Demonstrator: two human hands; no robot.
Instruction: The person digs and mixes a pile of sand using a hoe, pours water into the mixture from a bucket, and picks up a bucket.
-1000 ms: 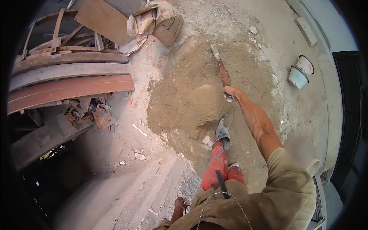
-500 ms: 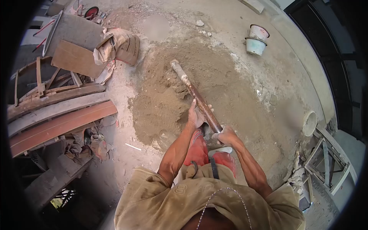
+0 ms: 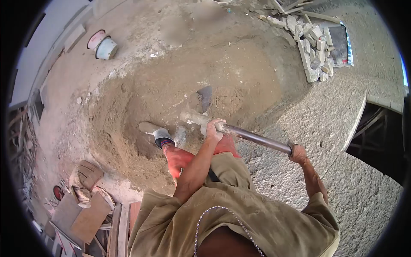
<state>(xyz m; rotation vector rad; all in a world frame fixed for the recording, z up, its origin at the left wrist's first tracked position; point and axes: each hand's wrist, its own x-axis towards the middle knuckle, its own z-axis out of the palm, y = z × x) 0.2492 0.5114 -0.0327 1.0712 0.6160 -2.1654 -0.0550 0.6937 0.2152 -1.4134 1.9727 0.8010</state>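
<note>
My left hand is wrapped round the middle of a long hoe handle, near its mortar-crusted thick end. Farther along, my right hand grips the dark, smooth end, out to the right of my body. What looks like the hoe's dark blade shows partly in the sand, just beyond the crusted end; where it joins the handle is hard to see. A small mound of damp sand lies against the blade. My boot stands in the sand to the left of the handle.
Two stacked buckets stand at the upper left. Broken blocks are heaped at the upper right. A paper sack and boards lie lower left. Rough concrete with a dark opening borders the right side.
My view has turned to the right. The hoe handle has swung from pointing away to lying across me, my right hand now far out right; both hands keep their grip.
</note>
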